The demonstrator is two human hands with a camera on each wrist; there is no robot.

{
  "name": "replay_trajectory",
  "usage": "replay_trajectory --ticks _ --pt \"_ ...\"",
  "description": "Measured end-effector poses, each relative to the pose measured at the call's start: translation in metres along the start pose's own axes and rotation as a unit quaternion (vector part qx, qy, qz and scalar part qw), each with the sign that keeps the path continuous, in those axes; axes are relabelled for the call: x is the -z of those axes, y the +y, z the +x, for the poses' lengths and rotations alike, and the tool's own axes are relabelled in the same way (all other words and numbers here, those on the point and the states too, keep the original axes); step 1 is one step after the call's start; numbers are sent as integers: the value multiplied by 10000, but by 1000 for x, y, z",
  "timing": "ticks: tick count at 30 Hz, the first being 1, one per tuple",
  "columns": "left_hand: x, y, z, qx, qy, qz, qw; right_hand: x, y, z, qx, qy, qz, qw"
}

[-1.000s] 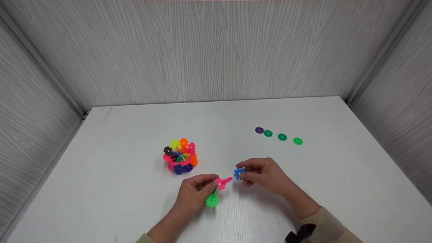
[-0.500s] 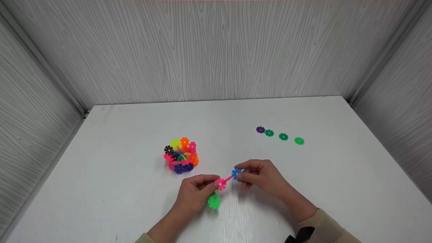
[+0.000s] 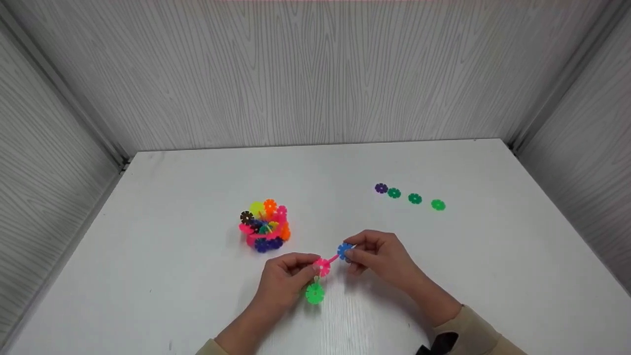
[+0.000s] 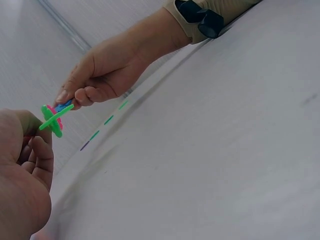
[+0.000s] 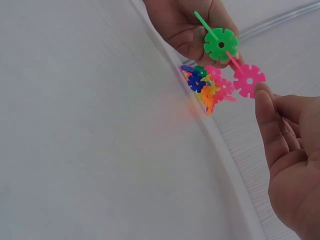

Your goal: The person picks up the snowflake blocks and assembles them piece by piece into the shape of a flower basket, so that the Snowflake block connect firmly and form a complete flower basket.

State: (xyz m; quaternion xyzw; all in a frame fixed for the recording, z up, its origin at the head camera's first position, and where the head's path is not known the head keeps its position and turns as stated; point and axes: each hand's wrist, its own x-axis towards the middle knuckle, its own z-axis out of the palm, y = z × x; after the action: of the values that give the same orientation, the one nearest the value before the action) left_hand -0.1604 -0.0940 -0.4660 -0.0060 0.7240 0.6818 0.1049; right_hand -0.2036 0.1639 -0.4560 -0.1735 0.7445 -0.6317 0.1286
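My left hand (image 3: 286,278) pinches a small chain of notched plastic discs between thumb and fingertips. In it are a pink disc (image 3: 322,267), a second pink disc (image 5: 249,81) set crosswise and a green disc (image 3: 315,293) hanging below. Another green disc (image 5: 202,22) stands edge-on in the right wrist view. My right hand (image 3: 382,254) pinches a blue disc (image 3: 344,251) against the second pink disc's edge; how deep the slots engage is too small to tell. In the left wrist view, green discs (image 4: 56,118) hide part of the join.
Left of the hands stands a cluster of joined discs (image 3: 266,227) in many colours. At the back right, a purple disc (image 3: 381,188) and several green discs (image 3: 415,198) lie in a row on the white table (image 3: 172,207). Panelled walls (image 3: 315,74) enclose its back and sides.
My right hand has brought the blue disc leftward until it meets the pink disc's edge. The left hand keeps its hold, while the hanging green disc has shifted slightly right.
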Motion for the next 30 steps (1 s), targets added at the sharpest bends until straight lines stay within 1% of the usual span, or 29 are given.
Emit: replay_trajectory --ticks 3,9,15,18,21,25,30 --pt "0 0 0 -33 -19 -20 10000 0 1 0 -2 -30 34 10000" --pt "0 -1 -1 -135 -120 -25 9998 -2 1 -1 8 -331 147 9993" --pt "1 1 -1 -83 -100 75 9999 -4 -1 -1 -32 -460 297 9985" --pt "1 1 -1 -68 -87 45 9999 -3 -1 0 -16 -475 214 9986" --pt "1 1 -1 -69 -90 -21 9999 1 0 1 -26 -473 -21 9989" --pt "1 -2 -1 -142 -214 -198 9995 4 3 1 -75 -507 -140 9986" --pt "0 -4 1 -222 -464 -319 9982 4 3 1 -136 -607 33 9981"
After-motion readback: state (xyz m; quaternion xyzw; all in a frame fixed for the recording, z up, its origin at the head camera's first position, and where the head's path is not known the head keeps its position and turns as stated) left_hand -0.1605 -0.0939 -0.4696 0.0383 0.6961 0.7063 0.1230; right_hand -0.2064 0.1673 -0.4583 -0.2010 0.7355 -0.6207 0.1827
